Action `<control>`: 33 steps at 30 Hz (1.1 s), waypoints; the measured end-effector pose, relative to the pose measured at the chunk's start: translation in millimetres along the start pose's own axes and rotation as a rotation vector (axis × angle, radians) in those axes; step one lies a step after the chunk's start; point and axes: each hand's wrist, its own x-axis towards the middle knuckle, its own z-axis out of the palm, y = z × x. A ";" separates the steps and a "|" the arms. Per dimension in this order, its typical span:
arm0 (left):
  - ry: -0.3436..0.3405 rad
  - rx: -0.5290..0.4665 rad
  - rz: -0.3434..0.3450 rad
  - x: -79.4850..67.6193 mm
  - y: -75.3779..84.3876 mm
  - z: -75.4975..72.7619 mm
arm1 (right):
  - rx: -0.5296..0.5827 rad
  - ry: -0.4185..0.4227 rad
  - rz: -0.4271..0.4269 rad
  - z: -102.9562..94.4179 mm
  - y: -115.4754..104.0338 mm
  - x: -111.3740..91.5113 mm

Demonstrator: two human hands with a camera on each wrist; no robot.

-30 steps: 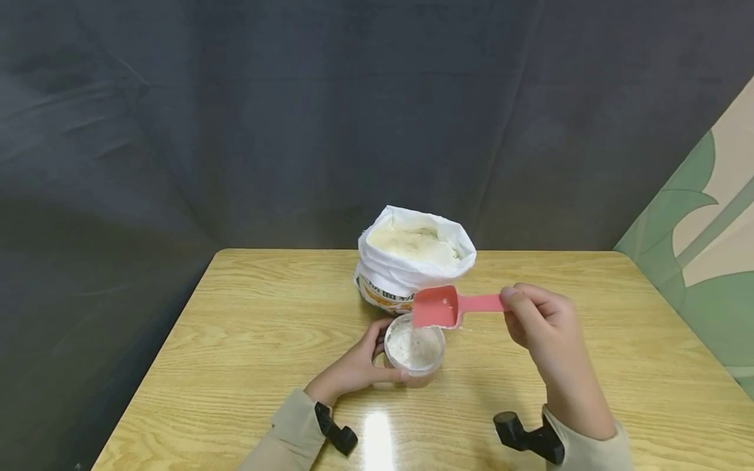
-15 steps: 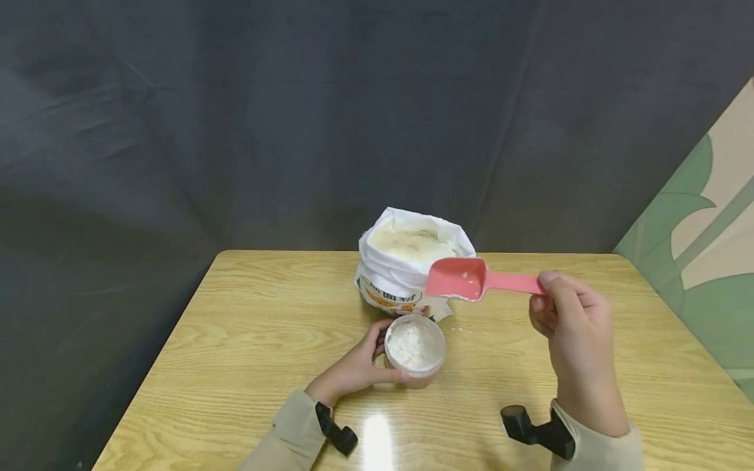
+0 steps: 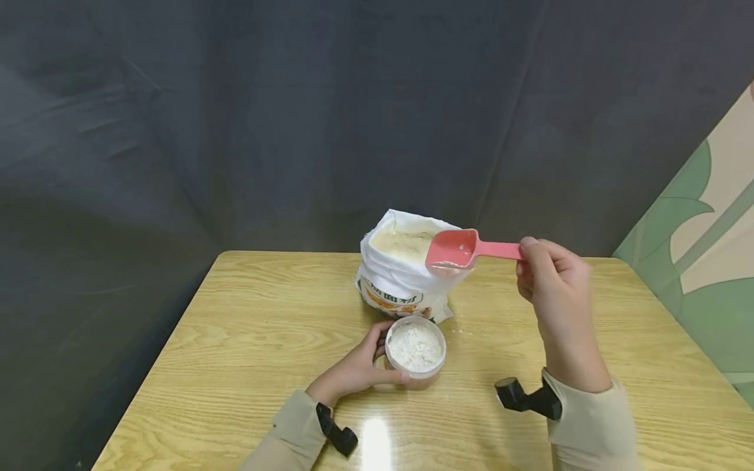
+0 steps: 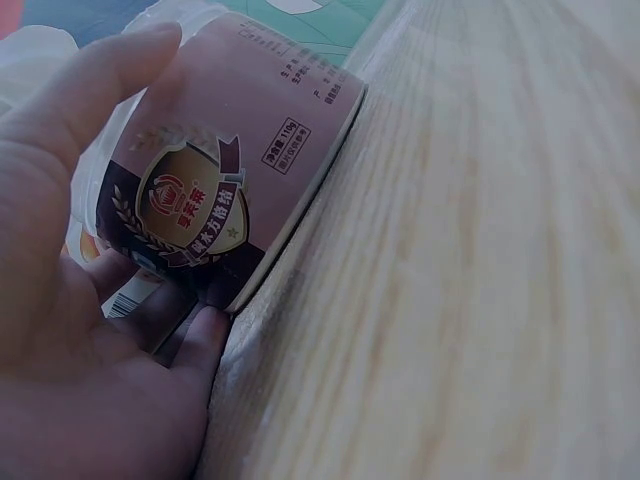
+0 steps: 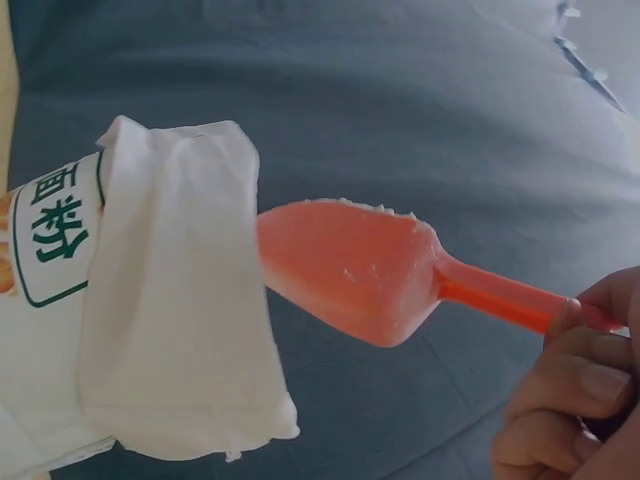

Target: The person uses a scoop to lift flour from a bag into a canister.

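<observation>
My right hand point(image 3: 556, 278) pinches the handle of a pink scoop point(image 3: 455, 248), which hangs over the right rim of an open flour bag point(image 3: 391, 278). Only traces of white powder cling to the scoop. The right wrist view shows the scoop point(image 5: 350, 270) just beyond the bag's folded white rim point(image 5: 185, 290). My left hand point(image 3: 359, 366) curls its thumb and fingers round a round tub point(image 3: 415, 376) holding white powder. In the left wrist view the tub's pink side point(image 4: 260, 110) bears a printed label, and its base stands on the table.
The wooden table point(image 3: 259, 327) carries a little spilled powder right of the tub. A dark cloth point(image 3: 330, 124) hangs behind the table, and a green and beige patterned panel point(image 3: 701, 261) stands at the right.
The pink scoop has gone from above the tub, first right and up, then back left to the flour bag's rim. My left hand and the tub have stayed in place.
</observation>
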 end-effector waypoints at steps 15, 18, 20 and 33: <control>-0.010 0.017 0.012 1.2 -2.6 0.3 | -0.655 -0.268 -0.080 36.0 7.2 33.1; -0.007 0.016 0.012 1.0 -1.7 0.2 | -0.708 -0.325 -0.065 44.5 7.9 37.2; -0.006 0.017 0.012 0.9 -1.2 0.4 | -0.736 -0.352 -0.048 49.4 8.5 39.2; 0.000 0.012 0.018 -1.7 -1.2 -0.7 | -0.852 -0.451 -0.013 83.6 20.6 51.3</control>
